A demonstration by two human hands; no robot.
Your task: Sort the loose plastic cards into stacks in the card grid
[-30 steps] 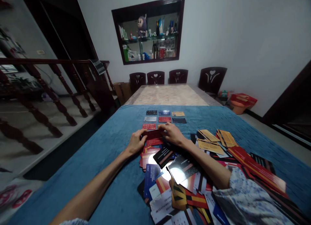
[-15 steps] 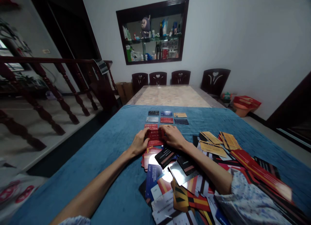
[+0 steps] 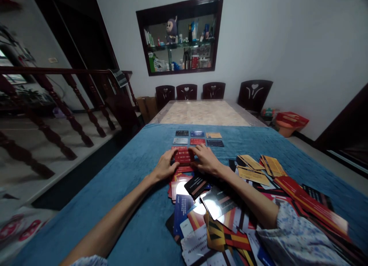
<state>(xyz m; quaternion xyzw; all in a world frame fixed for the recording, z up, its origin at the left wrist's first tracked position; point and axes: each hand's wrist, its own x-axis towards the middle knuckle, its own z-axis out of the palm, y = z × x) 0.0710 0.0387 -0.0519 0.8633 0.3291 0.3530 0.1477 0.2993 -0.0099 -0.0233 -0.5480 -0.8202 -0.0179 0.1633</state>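
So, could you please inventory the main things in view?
card: one, red, between hands
full card rows: two, mixed colours, beyond hands
loose cards: many, mixed colours, near and right
cloth: one, blue, across near table
table: one, pale top, centre
chairs: four, dark, around far end
cabinet: one, dark frame, far wall
plush toy: one, purplish, cabinet's upper shelf
railing: one, dark, left
tub: one, orange, right floor
left hand: one, bare, card's left edge
right hand: one, bare, card's right edge
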